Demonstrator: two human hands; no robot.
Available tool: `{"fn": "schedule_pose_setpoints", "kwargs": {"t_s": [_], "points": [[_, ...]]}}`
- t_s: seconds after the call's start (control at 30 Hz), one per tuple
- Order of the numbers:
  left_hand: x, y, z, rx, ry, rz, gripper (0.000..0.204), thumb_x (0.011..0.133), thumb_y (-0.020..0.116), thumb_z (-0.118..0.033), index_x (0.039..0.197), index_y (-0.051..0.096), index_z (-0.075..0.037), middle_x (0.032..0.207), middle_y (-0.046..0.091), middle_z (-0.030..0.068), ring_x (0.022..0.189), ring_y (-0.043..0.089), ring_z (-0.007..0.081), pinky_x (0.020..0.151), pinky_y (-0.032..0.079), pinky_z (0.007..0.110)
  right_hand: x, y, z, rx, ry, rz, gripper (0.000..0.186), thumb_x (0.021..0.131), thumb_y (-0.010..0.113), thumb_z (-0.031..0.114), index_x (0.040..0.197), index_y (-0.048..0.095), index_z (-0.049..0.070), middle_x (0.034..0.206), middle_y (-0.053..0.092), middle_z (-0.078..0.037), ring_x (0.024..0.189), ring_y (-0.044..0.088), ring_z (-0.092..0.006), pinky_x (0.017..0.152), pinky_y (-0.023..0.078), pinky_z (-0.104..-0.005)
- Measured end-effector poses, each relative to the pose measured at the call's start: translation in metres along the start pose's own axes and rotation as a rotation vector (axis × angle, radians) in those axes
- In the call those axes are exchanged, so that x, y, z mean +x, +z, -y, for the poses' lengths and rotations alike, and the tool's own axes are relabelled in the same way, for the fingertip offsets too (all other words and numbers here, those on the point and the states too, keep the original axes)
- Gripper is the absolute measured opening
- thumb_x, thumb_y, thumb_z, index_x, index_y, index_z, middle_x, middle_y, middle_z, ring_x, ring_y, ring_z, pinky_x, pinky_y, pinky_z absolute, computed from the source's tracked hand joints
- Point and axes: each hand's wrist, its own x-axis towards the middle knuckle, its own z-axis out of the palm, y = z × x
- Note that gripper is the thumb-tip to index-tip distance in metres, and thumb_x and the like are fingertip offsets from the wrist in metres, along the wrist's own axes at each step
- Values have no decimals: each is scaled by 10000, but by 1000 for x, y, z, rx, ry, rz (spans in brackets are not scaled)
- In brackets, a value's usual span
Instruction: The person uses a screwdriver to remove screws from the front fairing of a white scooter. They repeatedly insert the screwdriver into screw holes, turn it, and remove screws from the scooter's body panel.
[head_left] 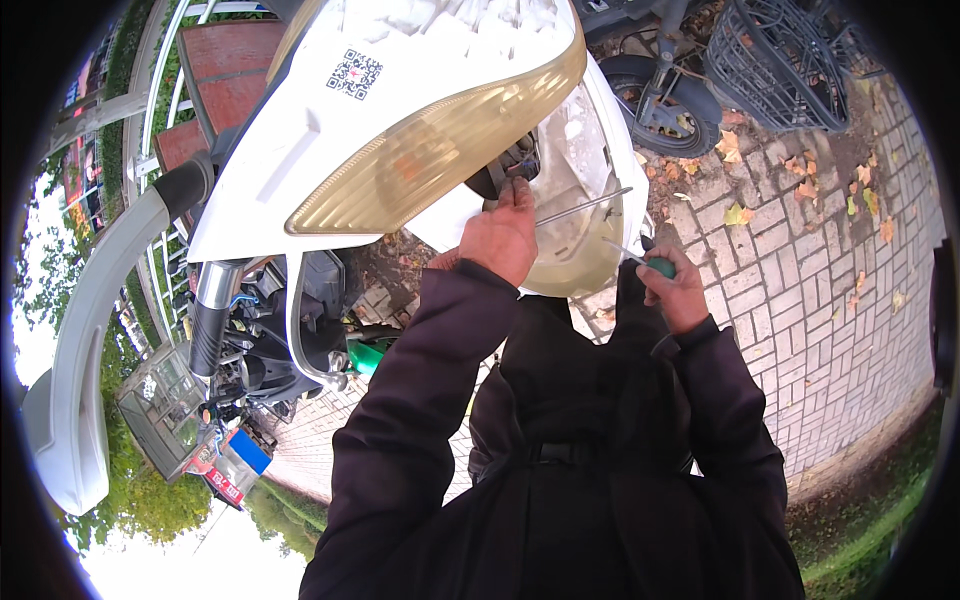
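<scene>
My left hand (500, 236) reaches up to a dark opening in the body of a white scooter (290, 150), its fingertips partly hidden there. A thin metal rod (585, 205) sticks out from this hand to the right, across the pale inner panel (575, 255); its other end is hidden in the hand. My right hand (678, 290) is closed around the green handle of a screwdriver (660, 267), whose shaft points left towards the panel's lower edge. Above my left hand is a large yellowed lamp lens (440, 130).
A grey curved bar (85, 330) and a dark handlebar grip (207, 320) jut out on the left. Other parked two-wheelers stand around, one with a black wire basket (775, 65) at the upper right. Fallen leaves (738, 214) lie on the brick paving (800, 300).
</scene>
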Motion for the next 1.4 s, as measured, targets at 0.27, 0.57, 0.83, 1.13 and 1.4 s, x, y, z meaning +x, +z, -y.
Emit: {"fn": "schedule_pose_setpoints", "kwargs": {"t_s": [0.27, 0.57, 0.83, 1.13, 1.4], "points": [[-2, 0, 2, 44, 25, 65, 598, 861, 521, -73, 1439, 459, 70, 1474, 527, 277, 915, 737, 378, 769, 598, 445, 1, -6, -11, 15, 9, 1, 262, 896, 783, 151, 1055, 612, 32, 748, 595, -4, 556, 544, -69, 502, 457, -236], [-3, -3, 0, 18, 24, 67, 600, 862, 523, -72, 1439, 452, 78, 1490, 509, 282, 928, 736, 384, 763, 600, 456, 0, -6, -19, -18, 25, 20, 275, 898, 778, 148, 1074, 613, 18, 736, 578, -2, 561, 550, -65, 499, 471, -237], [-3, -4, 0, 20, 21, 72, 613, 863, 531, -71, 1450, 445, 80, 1481, 518, 278, 917, 735, 387, 778, 598, 460, -1, -6, -17, -27, 17, 2, 274, 902, 775, 157, 1079, 616, 21, 745, 584, 3, 567, 556, -66, 509, 480, -240], [-6, -7, 2, -11, 12, 88, 652, 866, 544, -84, 1488, 404, 54, 1526, 484, 233, 1063, 697, 367, 838, 586, 463, 6, -4, 11, 23, -98, 7, 290, 890, 758, 108, 1130, 623, 18, 810, 609, -22, 662, 601, -89, 604, 513, -247], [-19, -6, 0, -60, -33, 84, 708, 844, 607, -95, 1500, 382, 49, 1524, 475, 232, 1103, 674, 369, 808, 598, 463, 3, 4, 7, 43, -117, 83, 220, 901, 706, 77, 1098, 620, 33, 780, 604, -16, 633, 594, -88, 605, 511, -244]]}}
